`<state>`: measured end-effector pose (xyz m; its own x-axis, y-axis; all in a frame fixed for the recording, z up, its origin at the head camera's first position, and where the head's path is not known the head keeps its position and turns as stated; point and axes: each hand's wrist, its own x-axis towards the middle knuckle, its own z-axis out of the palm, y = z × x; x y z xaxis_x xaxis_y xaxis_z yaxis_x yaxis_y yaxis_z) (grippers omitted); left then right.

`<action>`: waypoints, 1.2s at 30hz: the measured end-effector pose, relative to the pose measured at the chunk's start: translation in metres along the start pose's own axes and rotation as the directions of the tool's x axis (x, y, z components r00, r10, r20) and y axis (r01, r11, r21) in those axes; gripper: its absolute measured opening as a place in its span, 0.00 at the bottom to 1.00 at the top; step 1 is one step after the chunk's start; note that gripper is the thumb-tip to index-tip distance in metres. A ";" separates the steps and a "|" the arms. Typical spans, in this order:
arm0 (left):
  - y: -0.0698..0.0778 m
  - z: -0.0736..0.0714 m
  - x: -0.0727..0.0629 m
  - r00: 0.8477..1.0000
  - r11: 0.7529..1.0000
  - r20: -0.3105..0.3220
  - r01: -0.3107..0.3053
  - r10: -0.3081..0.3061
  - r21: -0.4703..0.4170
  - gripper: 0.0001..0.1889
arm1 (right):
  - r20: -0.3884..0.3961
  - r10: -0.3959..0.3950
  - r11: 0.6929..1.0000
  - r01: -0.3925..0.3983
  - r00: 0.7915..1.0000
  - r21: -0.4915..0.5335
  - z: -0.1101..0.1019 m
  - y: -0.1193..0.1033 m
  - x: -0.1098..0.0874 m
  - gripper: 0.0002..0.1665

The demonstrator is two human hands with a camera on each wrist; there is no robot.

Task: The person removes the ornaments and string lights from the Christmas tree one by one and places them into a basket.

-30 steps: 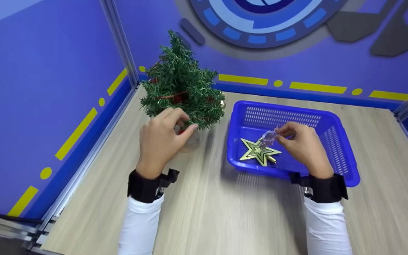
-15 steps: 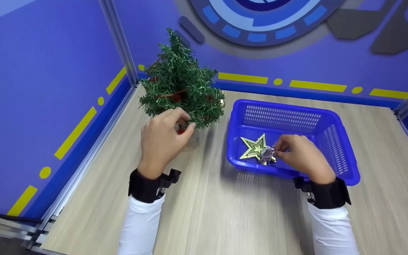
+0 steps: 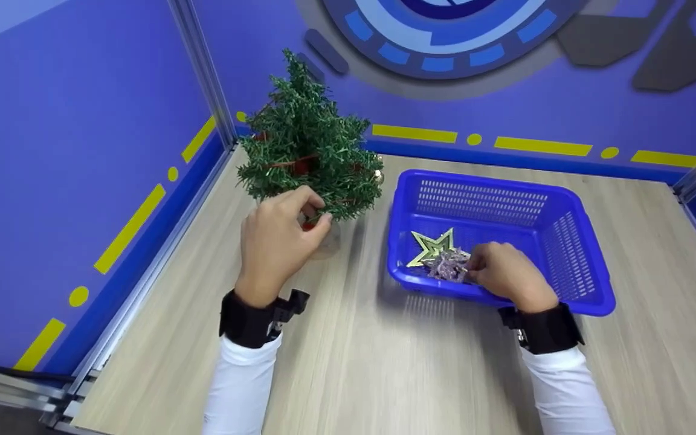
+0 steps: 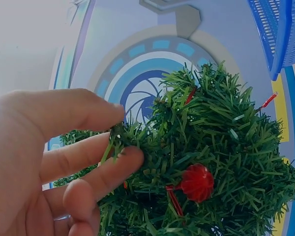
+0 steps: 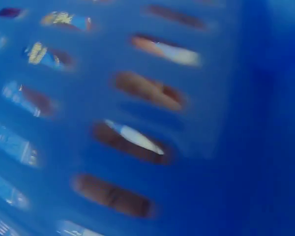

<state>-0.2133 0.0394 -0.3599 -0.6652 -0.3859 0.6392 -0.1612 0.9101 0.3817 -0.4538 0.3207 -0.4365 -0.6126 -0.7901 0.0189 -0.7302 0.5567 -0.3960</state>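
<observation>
A small artificial Christmas tree [image 3: 309, 127] with red ornaments stands at the back left. My left hand [image 3: 281, 235] is at its lower front, pinching a branch tip [image 4: 119, 140] between thumb and fingers in the left wrist view. A red ball ornament [image 4: 197, 183] hangs close by. My right hand [image 3: 508, 272] reaches into the blue basket [image 3: 493, 181]. Its fingers pinch the right side of a clear, pinkish snowflake-like ornament [image 3: 446, 266], which overlaps a gold star [image 3: 429, 244] on the basket floor. The basket wall [image 5: 196, 128] mostly blocks the right wrist view.
The tree's transparent base [image 3: 327, 244] shows behind my left hand. Blue printed panels [image 3: 523, 109] enclose the back and left of the wooden table [image 3: 372, 362]. A metal frame post [image 3: 203, 72] rises at the back left corner.
My right hand has lowered the clear ornament down onto the gold star in the basket, and the star has shifted slightly. My left hand stays at the branch.
</observation>
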 end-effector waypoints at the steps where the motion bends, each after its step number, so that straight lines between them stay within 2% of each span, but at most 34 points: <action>1: 0.000 0.000 0.000 1.000 1.000 0.001 0.005 -0.005 -0.003 0.04 | 0.025 0.011 1.000 -0.011 1.000 -0.004 0.000 0.001 0.000 0.03; 5: 0.000 -0.003 -0.003 0.999 0.999 0.010 0.048 -0.048 -0.006 0.03 | 0.095 0.040 0.999 -0.038 0.995 -0.020 0.000 0.002 0.001 0.13; 8: 0.002 -0.007 -0.005 0.994 0.994 0.008 0.108 -0.109 0.029 0.04 | 0.113 0.039 0.999 -0.036 0.993 -0.029 0.000 0.003 0.000 0.16; 13: 0.002 -0.015 -0.007 0.972 0.967 0.000 0.232 -0.234 0.107 0.11 | 0.087 0.028 0.999 -0.026 0.996 -0.022 -0.001 0.001 -0.001 0.19; 17: -0.001 -0.018 -0.005 0.957 0.951 0.028 0.284 -0.289 0.122 0.16 | 0.039 0.032 0.999 -0.031 0.999 -0.019 -0.003 -0.004 -0.002 0.20; 22: -0.006 -0.021 -0.003 0.961 0.960 0.055 0.264 -0.270 0.097 0.16 | -0.027 0.019 1.000 -0.018 0.999 0.005 -0.006 -0.013 -0.001 0.20; 26: -0.012 -0.023 -0.003 0.967 0.969 0.077 0.239 -0.243 0.065 0.14 | -0.050 -0.034 0.995 0.038 0.998 0.097 -0.007 -0.027 -0.002 0.18; 31: -0.021 -0.029 -0.003 0.963 0.969 0.107 0.248 -0.247 0.003 0.13 | -0.111 -0.091 0.956 0.118 0.990 0.269 -0.007 -0.048 -0.002 0.14; 36: -0.031 -0.032 -0.001 0.953 0.959 0.130 0.280 -0.273 -0.041 0.13 | -0.212 -0.098 0.915 0.171 0.972 0.364 -0.001 -0.064 0.002 0.12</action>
<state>-0.1840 0.0066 -0.3511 -0.6849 -0.5965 0.4185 -0.3111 0.7587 0.5724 -0.4091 0.2838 -0.4098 -0.5886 -0.7681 0.2520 -0.6634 0.2809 -0.6935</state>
